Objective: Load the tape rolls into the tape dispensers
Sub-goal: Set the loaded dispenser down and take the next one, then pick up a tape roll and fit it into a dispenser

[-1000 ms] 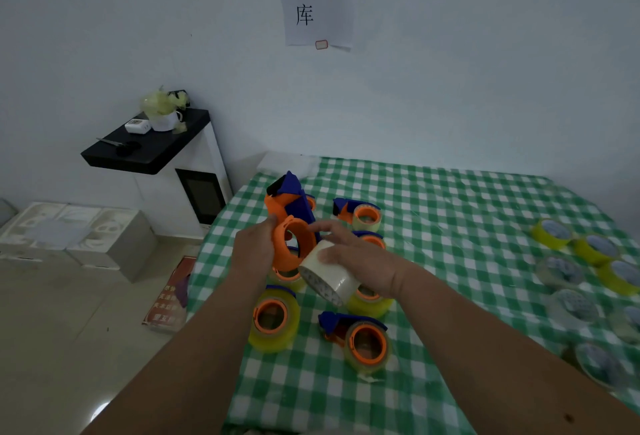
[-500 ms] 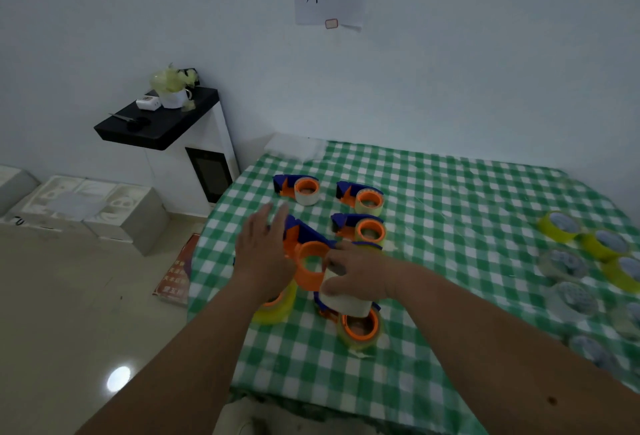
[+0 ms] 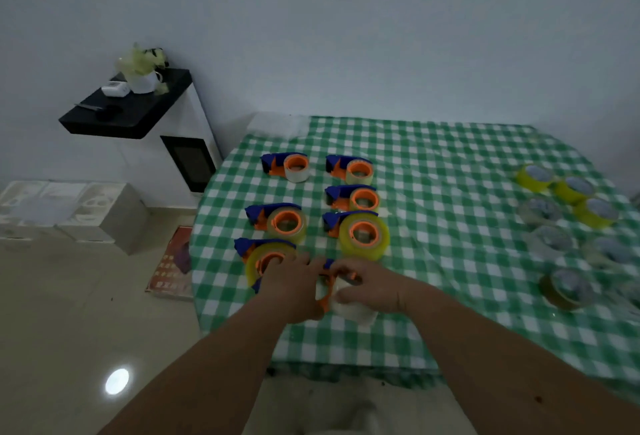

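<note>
The right hand (image 3: 372, 287) has its fingers curled over a whitish tape roll (image 3: 351, 306), thumb on the near side, pressing it against the orange dispenser (image 3: 327, 291) that sits near the front edge of the table (image 3: 450, 164). The left hand (image 3: 294, 291) wraps the dispenser's other side, fingers bent round the orange frame; most of that frame is hidden under both hands, so I cannot tell whether the roll is seated on its hub.

That looks like the risk to me: if the roll goes on crooked, it may jam halfway or pop off when the grip loosens. The pair also sits close to the table edge, so a slip could send it to the floor.

Just beyond the left knuckles lies a loaded dispenser with yellow tape (image 3: 268, 261), nearly touching; a sideways shove could knock it out of line. Five more loaded dispensers (image 3: 362, 235) stand in two columns behind. The spare rolls (image 3: 568, 216) wait well apart on the right.
</note>
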